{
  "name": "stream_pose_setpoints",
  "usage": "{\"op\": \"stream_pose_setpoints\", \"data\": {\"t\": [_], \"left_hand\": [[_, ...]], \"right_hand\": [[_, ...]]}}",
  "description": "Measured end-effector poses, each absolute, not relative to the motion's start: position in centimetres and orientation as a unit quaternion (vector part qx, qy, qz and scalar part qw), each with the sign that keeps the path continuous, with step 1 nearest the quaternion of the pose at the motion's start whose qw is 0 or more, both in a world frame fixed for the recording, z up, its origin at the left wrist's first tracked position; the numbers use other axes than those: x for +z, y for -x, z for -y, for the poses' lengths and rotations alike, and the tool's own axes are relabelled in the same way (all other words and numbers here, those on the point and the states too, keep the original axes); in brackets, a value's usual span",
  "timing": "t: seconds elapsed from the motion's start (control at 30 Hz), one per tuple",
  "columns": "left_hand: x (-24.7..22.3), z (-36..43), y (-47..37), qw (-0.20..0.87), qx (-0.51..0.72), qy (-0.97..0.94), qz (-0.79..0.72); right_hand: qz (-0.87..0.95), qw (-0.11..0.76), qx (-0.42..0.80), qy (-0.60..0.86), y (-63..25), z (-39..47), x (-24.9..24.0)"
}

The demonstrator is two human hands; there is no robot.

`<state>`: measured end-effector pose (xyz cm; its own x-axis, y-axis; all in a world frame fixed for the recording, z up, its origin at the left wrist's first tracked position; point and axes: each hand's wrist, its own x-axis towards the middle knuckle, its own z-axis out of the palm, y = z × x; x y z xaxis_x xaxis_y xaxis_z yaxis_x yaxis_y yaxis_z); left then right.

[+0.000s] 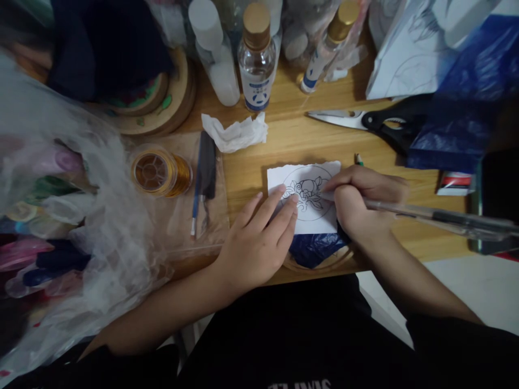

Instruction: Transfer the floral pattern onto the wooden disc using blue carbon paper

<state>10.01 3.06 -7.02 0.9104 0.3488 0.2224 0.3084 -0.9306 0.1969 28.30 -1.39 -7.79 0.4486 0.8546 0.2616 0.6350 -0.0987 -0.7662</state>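
A small white paper bears a line drawing of flowers and leaves inside a circle. My left hand lies on its left side with the fingers spread, pressing it flat. In my right hand is a long pen with a clear barrel, its tip end at the drawing's right part. The fingers close round the pen and hide its point. Under the paper's lower edge, dark blue carbon-like film lies over a round wooden piece, both partly covered.
Black-handled scissors, blue film and a green pencil tip lie right. Bottles and crumpled tissue are behind. A gold wire spool, craft knife and plastic bag stand left.
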Motion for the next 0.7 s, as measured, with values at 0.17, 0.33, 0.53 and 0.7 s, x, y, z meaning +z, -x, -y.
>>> {"op": "stream_pose_setpoints", "data": {"t": [0.17, 0.33, 0.53, 0.7], "left_hand": [[-7.00, -3.02, -10.03, 0.073, 0.133, -0.974, -0.170], [-7.01, -3.06, -9.97, 0.070, 0.123, -0.976, -0.167], [-6.98, -3.06, -10.03, 0.080, 0.130, -0.973, -0.172], [-6.89, -3.07, -10.07, 0.075, 0.131, -0.974, -0.169]], "right_hand": [[0.416, 0.507, 0.098, 0.749, -28.07, 1.44, -8.35], [0.447, 0.472, 0.116, 0.751, -28.11, 1.19, -8.24], [0.463, 0.450, 0.125, 0.753, -28.18, 1.20, -8.13], [0.464, 0.467, 0.122, 0.743, -28.13, 1.07, -8.24]]}}
